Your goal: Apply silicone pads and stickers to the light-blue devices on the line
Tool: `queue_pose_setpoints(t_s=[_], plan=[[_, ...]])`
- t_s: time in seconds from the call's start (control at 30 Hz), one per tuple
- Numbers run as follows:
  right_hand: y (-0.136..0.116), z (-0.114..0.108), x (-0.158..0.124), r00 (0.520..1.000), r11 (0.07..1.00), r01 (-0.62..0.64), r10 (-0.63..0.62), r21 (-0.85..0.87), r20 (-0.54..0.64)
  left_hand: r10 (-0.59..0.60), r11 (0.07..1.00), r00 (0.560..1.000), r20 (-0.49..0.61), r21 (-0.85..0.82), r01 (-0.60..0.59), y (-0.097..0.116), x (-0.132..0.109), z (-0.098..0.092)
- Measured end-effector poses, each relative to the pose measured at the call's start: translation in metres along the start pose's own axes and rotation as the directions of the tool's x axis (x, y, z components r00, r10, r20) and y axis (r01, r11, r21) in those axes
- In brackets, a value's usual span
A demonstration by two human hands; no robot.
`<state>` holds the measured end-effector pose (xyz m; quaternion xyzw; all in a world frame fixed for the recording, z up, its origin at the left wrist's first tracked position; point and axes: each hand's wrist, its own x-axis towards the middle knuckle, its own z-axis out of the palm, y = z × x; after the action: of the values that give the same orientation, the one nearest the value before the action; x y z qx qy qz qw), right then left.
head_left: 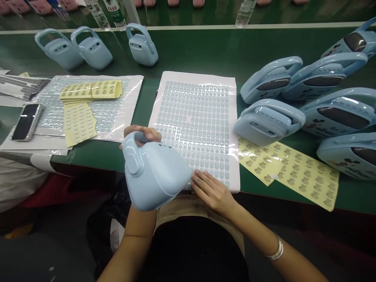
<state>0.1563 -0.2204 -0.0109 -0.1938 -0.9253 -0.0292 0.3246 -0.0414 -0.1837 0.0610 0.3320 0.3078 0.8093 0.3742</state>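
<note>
My left hand (147, 133) is wrapped round the handle of a light blue plastic device (160, 172), which is tilted above the table's front edge. Fingers outstretched, my right hand (213, 192) rests at the lower edge of a white sheet (199, 125) covered with rows of small clear rounded stickers. Its fingertips are beside the device's narrow end; whether they touch it I cannot tell. The held device partly covers the sheet's lower left corner.
More blue handled devices (268, 121) stand at right, partly over yellow label sheets (308, 172). Others (95, 49) stand at back left. A phone (26, 122) and folded yellow labels (91, 90) lie at left. Bottles (246, 13) stand behind the table's rear ledge.
</note>
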Motion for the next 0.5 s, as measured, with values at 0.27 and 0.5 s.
queue_pose_setpoints(t_s=[0.27,0.5], plan=[[-0.007,-0.008,0.008,0.98,0.974,-0.179,0.164,0.14,0.115,-0.005,1.0,1.0,0.001,0.023,0.005,0.003,-0.001,-0.002],[-0.001,-0.03,0.035,0.86,0.725,-0.357,0.501,0.588,-0.094,-0.045,0.994,0.999,0.004,-0.096,0.045,0.006,-0.016,0.011]])
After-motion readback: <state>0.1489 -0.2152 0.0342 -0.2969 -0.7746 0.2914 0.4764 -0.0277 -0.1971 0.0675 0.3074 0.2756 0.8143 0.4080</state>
